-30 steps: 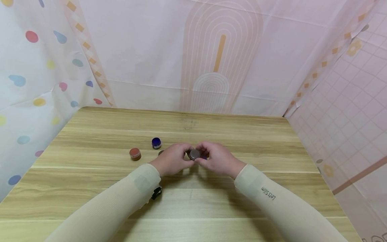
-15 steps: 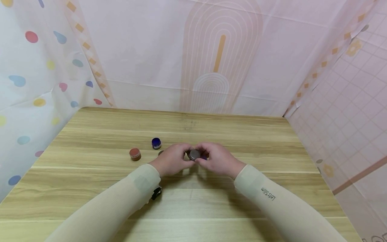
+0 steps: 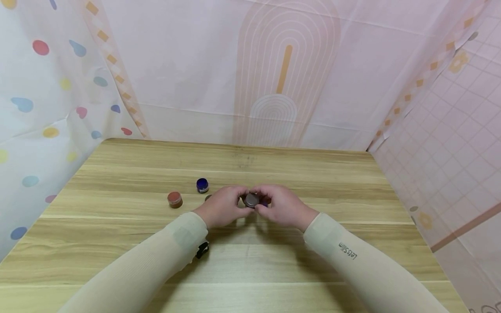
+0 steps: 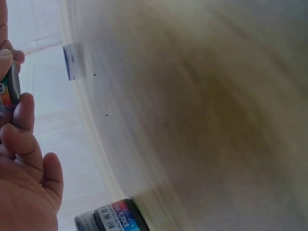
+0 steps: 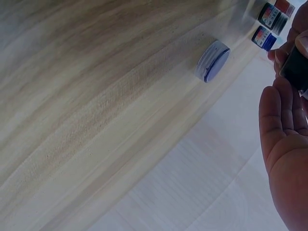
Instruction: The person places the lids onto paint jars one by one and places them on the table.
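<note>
A small dark jar with a grey-brown lid is held up between both hands above the middle of the table. My left hand grips its left side with thumb and fingers. From the right, my right hand pinches the lid end by its rim. The left wrist view shows a colourful label on this held jar; the right wrist view catches only its dark end. A clear jar with a purple-blue top stands on the table near the right hand, mostly hidden behind it in the head view.
Left of the hands stand a reddish-brown jar and a dark blue jar. A dark labelled jar is close by the left hand, mostly covered in the head view. Patterned cloths surround the wooden table.
The right fingers have shifted slightly around the rim, and the lid's angle has changed a little. The left hand and the jars on the table have stayed where they were.
</note>
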### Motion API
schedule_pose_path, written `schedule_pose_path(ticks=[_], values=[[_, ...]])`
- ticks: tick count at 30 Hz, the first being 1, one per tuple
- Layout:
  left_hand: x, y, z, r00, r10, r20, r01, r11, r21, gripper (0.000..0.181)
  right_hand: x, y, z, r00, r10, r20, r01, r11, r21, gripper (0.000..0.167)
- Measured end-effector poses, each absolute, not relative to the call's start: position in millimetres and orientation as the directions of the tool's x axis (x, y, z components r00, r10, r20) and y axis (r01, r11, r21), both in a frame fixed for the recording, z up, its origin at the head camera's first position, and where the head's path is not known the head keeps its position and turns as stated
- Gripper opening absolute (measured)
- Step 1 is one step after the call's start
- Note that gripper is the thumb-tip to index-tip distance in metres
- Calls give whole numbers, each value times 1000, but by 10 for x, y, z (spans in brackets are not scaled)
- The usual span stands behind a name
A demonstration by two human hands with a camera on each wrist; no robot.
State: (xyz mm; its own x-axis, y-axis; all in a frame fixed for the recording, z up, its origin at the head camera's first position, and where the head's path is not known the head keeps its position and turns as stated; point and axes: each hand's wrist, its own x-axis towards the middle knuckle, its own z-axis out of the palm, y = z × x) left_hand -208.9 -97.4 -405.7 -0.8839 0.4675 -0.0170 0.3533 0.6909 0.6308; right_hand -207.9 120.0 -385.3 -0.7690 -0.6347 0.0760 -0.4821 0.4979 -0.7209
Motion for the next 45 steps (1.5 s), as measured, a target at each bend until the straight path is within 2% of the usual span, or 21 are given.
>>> schedule_pose_path(ticks=[9,12,17,26,35,45], values=[[-2081,-959,-4039,-875,483,2,370,667,647,22,-2050,1170,-3814,-809,-587,29,-420,542,-728,26],[-2078,-957,-4034,-877,480,-2,365,668,649,21,-2047,1170,-3805,-815,-579,21,-413,556,-721,30],[-2076,-961,-4034,-879,478,-2,364,674,643,21,-2058,1186,-3816,-796,-604,44,-450,542,-710,39],[-2081,-967,-4037,-880,474,2,366,677,639,24,-2069,1191,-3833,-769,-635,71,-476,495,-727,35],[-2082,-958,-4045,-879,476,-4,360,670,649,29,-2050,1165,-3822,-807,-588,50,-445,551,-706,26],[-2076,-965,-4045,-882,472,-2,360,676,643,22,-2057,1176,-3824,-784,-618,60,-470,526,-709,38]])
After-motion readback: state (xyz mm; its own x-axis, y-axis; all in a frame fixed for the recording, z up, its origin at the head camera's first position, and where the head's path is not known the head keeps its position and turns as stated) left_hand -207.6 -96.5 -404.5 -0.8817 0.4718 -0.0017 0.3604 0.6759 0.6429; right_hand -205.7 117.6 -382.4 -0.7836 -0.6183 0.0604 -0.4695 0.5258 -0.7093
